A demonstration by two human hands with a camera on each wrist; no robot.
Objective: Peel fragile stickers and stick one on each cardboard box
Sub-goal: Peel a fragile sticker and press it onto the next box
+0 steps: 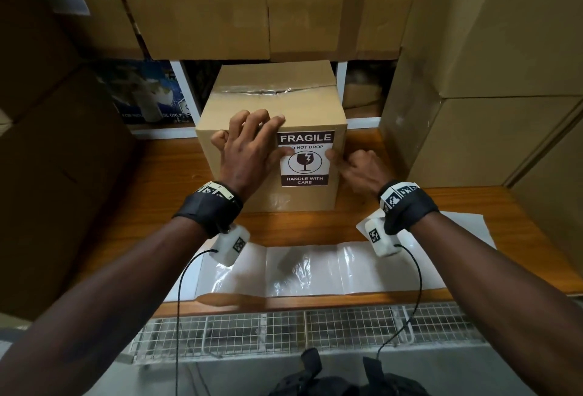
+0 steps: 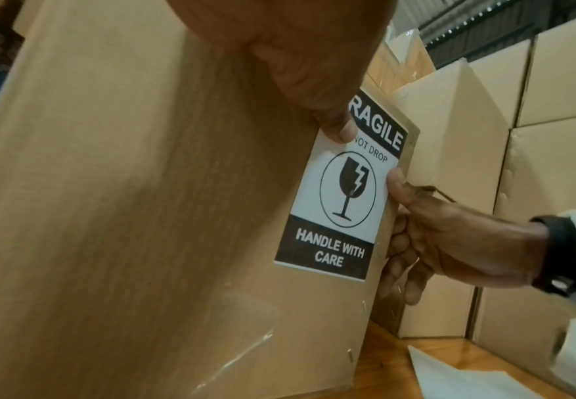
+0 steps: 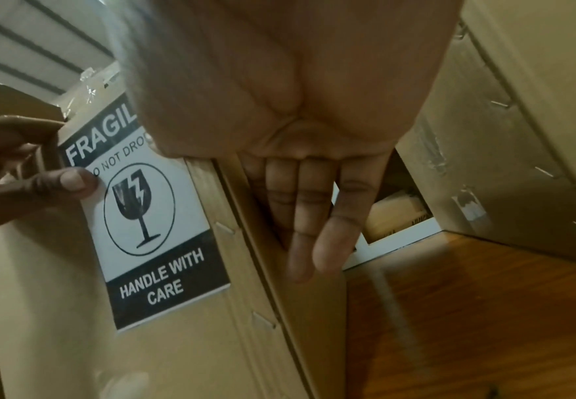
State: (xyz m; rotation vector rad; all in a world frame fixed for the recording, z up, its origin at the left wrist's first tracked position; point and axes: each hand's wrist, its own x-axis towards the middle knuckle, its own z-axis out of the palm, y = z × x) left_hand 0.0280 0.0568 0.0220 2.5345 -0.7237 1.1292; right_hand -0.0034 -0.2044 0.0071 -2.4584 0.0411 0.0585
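A small taped cardboard box (image 1: pixel 252 92) stands on the wooden table (image 1: pixel 170 174). A black-and-white FRAGILE sticker (image 1: pixel 304 171) lies flat on the right part of its front face; it also shows in the wrist views as the sticker (image 2: pixel 334 243) and the sticker (image 3: pixel 163 283). My left hand (image 1: pixel 249 146) rests its bent fingers on the box's top front edge, and its thumb (image 3: pixel 71 181) presses the sticker's left edge. My right hand (image 1: pixel 359 168) is at the box's right front corner. Its thumb (image 2: pixel 395 181) presses the sticker's right edge, and its fingers (image 3: pixel 313 216) lie straight along the side face.
Glossy white backing sheets (image 1: pixel 315 266) lie on the table near its front edge, under my wrists. Large stacked cartons (image 1: pixel 492 80) wall in the right, the left and the back above the box. A wire mesh rack (image 1: pixel 284 332) runs below the table's front edge.
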